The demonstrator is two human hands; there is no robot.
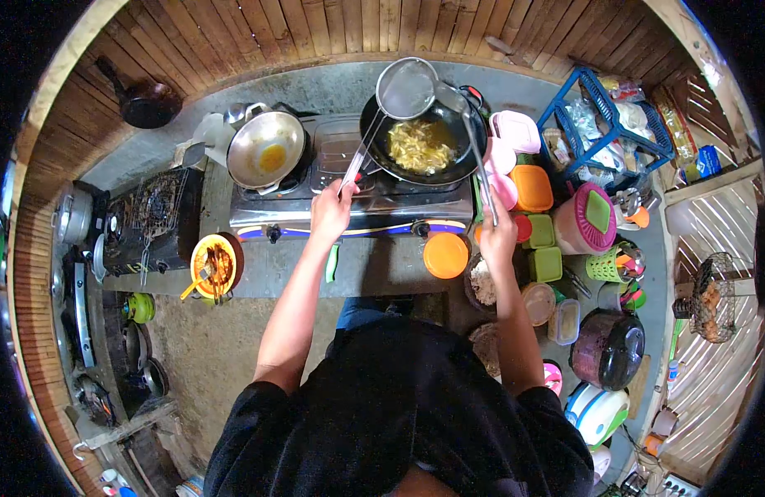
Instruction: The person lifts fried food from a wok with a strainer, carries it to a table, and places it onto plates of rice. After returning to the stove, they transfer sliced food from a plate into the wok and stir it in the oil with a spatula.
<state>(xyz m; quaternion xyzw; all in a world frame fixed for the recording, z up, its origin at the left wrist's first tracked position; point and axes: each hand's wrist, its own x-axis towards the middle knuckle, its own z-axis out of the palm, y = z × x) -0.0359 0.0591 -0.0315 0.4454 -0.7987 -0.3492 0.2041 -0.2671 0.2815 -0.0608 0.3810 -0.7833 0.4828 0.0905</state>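
My left hand (331,212) is closed around the long handle of a round mesh strainer (405,88), held above the far rim of a black wok (425,177). In the wok, yellow-brown shredded pieces of food (417,149) lie in oil. My right hand (497,238) grips the handle of a metal spatula (452,98). Its blade is raised over the wok's far right side, beside the strainer. The wok stands on the right burner of the gas stove (349,217). What the strainer holds, if anything, is not clear.
A second pan (248,149) with some yellow oil sits on the left burner. Plastic containers (531,189) crowd the right side near a blue rack (574,124). An orange lid (445,255) lies before the stove, and an orange bowl with utensils (202,286) stands left.
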